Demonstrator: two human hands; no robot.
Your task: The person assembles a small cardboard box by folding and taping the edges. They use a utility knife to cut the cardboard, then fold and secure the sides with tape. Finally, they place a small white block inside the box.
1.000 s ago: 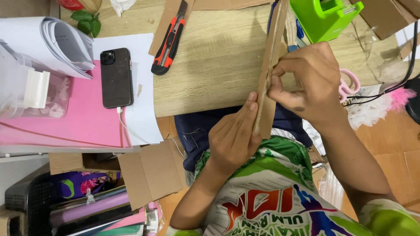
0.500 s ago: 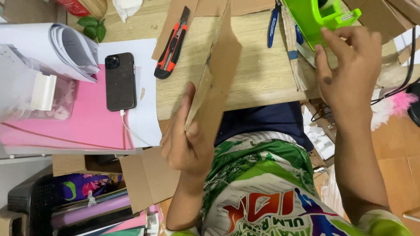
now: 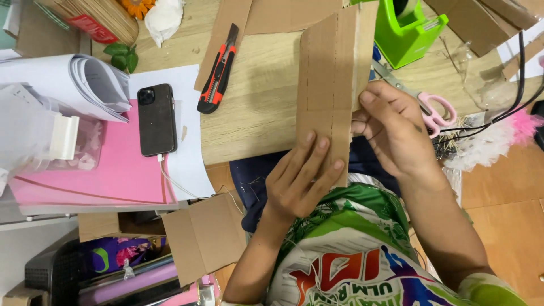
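Observation:
I hold a brown scored cardboard piece [image 3: 331, 73] upright over the front edge of the wooden table [image 3: 260, 107]. My left hand [image 3: 300, 181] grips its lower end, fingers spread flat on the face. My right hand [image 3: 394, 127] pinches its right edge, thumb on the front. The cardboard shows several lengthwise crease lines and faces me flat.
An orange-and-black utility knife [image 3: 218, 71] lies left of the cardboard. A black phone [image 3: 156, 119] on a cable rests on pink and white sheets. Pink-handled scissors [image 3: 428, 105] and a green tape dispenser [image 3: 408, 31] sit to the right. Loose cardboard [image 3: 204, 235] hangs below the table edge.
The cardboard went from edge-on to flat toward me. My right hand came back from near the tape dispenser and took the right edge. My left hand shifted right, to its lower end.

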